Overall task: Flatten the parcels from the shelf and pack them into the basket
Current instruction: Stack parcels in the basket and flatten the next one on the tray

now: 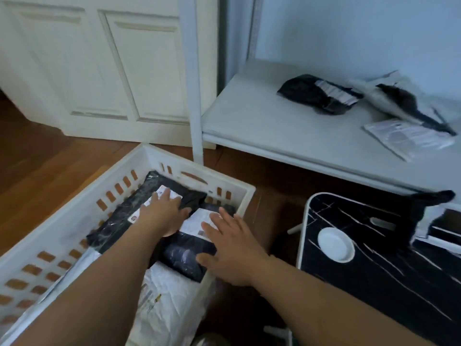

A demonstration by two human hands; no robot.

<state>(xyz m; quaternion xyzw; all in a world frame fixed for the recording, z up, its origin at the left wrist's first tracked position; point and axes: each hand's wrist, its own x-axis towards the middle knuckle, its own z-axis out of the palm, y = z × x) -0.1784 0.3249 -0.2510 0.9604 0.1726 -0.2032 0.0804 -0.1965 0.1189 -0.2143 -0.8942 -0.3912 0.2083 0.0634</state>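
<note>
Black plastic parcels (149, 211) with white labels, flat in white basket (74, 208), under both flat-fingered grips

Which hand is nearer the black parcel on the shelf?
Right. The right hand lies in the basket, below-left of the black parcel; the left hand presses parcels farther left.

Shipping labels (199, 222) on parcels (189, 253) blurred; no text legible anywhere.
</note>
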